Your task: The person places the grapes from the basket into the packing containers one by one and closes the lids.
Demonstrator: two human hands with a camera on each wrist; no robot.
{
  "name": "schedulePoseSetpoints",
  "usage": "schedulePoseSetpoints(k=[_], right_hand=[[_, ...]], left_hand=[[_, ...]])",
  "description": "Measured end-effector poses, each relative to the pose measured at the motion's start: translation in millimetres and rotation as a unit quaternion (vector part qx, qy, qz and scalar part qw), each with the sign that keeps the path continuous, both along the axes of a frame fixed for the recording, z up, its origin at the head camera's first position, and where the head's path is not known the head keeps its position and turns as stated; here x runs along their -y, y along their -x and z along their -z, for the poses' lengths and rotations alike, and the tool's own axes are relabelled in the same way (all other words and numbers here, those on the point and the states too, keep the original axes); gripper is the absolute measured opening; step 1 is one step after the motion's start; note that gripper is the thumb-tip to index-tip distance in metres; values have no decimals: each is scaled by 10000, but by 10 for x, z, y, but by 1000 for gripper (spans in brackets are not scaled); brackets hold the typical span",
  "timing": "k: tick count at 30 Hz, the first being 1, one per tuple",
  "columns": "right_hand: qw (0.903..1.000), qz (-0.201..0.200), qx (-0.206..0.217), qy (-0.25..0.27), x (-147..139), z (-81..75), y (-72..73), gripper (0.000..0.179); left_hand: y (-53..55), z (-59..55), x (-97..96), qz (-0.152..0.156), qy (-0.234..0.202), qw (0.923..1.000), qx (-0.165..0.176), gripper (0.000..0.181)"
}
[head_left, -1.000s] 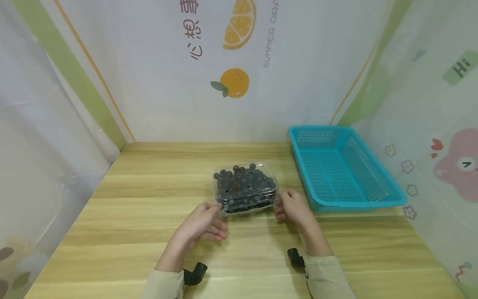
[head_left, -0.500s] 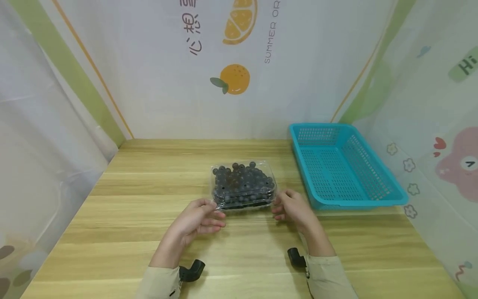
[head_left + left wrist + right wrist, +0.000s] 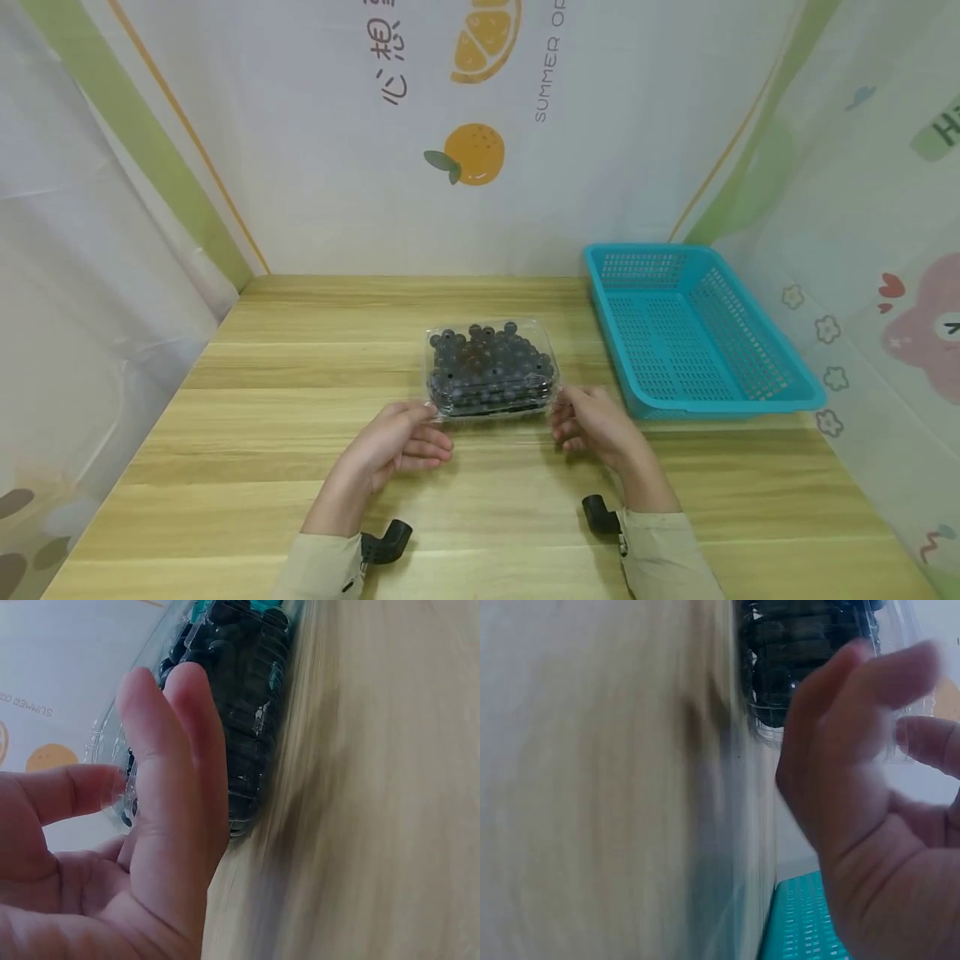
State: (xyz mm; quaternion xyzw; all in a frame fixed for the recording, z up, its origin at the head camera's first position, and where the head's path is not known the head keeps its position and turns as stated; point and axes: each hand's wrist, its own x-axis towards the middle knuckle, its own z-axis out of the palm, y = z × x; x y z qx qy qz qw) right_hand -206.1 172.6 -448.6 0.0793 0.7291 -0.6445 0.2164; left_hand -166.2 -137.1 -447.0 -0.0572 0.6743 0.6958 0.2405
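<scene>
A clear plastic clamshell box (image 3: 491, 396) full of dark round berries (image 3: 487, 358) is at mid-table in the head view, its lid down. My left hand (image 3: 397, 442) pinches the box's near left corner; in the left wrist view the thumb is on the clear rim and other fingers stretch out in front of the box. At the near right corner, my right hand (image 3: 596, 425) pinches the rim between thumb and bent fingers. The fingertips behind the plastic are partly hidden. Whether the box's underside touches the table cannot be told.
A teal plastic basket (image 3: 675, 408) with perforated walls stands at the back right, close beside the right hand. The wooden table (image 3: 262, 433) meets printed cloth (image 3: 337, 208) at the back and sides. A black fitting is on each sleeve.
The box has turned slightly, so its near edge lies straighter across the table. My left hand has shifted slightly left, its fingers a little straighter; both hands stay at the corners.
</scene>
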Motion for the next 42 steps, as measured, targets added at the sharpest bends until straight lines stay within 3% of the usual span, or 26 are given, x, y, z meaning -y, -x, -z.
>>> schedulePoseSetpoints(k=[13, 19, 21, 26, 35, 42], right_hand=[[10000, -81, 12, 5, -23, -5, 2, 33], [9999, -78, -33, -69, -31, -29, -14, 32], [9999, -80, -43, -62, -26, -34, -14, 32], [10000, 33, -48, 53, 2, -27, 59, 33], [9972, 490, -73, 555, 118, 45, 364, 31], [9950, 668, -160, 723, 184, 79, 560, 28]], left_hand=[[18, 1, -1, -44, 5, 9999, -115, 38], [87, -25, -20, -409, 166, 9990, -109, 33], [128, -37, -30, -539, 271, 9981, -96, 32], [264, -47, -51, -470, 355, 9982, -65, 35], [597, -7, -54, -620, 257, 9977, 27, 39], [726, 12, -51, -749, 221, 9969, -5, 41]])
